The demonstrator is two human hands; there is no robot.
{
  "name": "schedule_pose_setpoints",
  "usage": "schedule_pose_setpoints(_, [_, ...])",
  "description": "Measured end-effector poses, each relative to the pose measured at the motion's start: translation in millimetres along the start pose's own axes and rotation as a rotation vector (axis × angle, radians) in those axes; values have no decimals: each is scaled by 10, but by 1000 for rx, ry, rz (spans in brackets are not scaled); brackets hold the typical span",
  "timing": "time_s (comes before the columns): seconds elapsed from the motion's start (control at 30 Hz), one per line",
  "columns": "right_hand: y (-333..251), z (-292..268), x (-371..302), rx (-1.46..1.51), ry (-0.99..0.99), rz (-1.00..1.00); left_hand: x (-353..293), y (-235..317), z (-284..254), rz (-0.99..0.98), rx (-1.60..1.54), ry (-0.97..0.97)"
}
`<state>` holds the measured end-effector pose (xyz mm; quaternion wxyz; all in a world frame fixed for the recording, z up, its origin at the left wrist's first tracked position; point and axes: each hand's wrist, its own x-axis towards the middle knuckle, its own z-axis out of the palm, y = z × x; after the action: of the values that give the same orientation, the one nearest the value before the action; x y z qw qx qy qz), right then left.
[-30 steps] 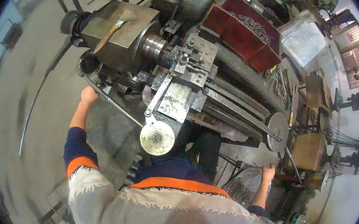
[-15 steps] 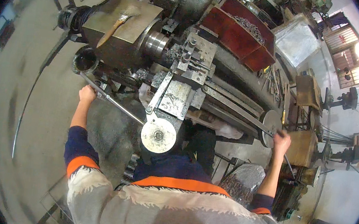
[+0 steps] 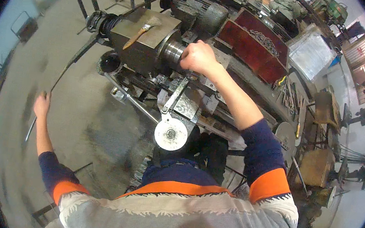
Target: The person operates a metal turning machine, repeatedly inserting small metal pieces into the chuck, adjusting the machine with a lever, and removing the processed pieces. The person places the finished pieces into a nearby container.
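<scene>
Out on the left, my left hand (image 3: 42, 104) is closed around a long metal lever (image 3: 75, 59) that runs down from the end of the lathe headstock (image 3: 128, 54). My right hand (image 3: 198, 58) reaches across the lathe to the front of its shiny round spindle nose (image 3: 172, 51). Its fingers are curled in; whatever they hold is hidden behind the hand. Below that hand lie the metal slide (image 3: 186, 107) and a pale round handwheel (image 3: 170, 133) with a crank arm. A silver lever bar (image 3: 139, 105) slants towards this wheel, with neither hand on it.
A wooden-handled brush (image 3: 138, 35) lies on the headstock. Behind the bed, a dark red box (image 3: 247, 46) holds metal pieces. An electric motor (image 3: 204, 11) sits at the back. Hand tools (image 3: 290, 96) lie to the right, near another handwheel (image 3: 285, 133).
My left hand has left the silver bar and moved left onto the long lever. My right hand has gone from the right-hand wheel to the spindle nose. The view has shifted slightly.
</scene>
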<state>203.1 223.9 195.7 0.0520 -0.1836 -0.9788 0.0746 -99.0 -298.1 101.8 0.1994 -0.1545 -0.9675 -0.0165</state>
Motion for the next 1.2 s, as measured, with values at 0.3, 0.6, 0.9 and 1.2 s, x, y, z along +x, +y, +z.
schedule_pose_setpoints(0.3, [-98, 0, 45, -60, -116, 23, -1258, 1592, -661, -204, 67, -148])
schedule_pose_setpoints(0.6, [256, -1, -1284, 549, 481, -527, -1224, 2022, -1144, 375, -253, -99])
schedule_pose_setpoints(0.9, [117, 277, -2702, 1020, 434, -333, -1875, 4295, -1974, 1072, -1571, -747])
schedule_pose_setpoints(1.2, [224, 258, -3012, 1067, 435, -240, -2214, 4519, -1872, 952, -1729, -1135])
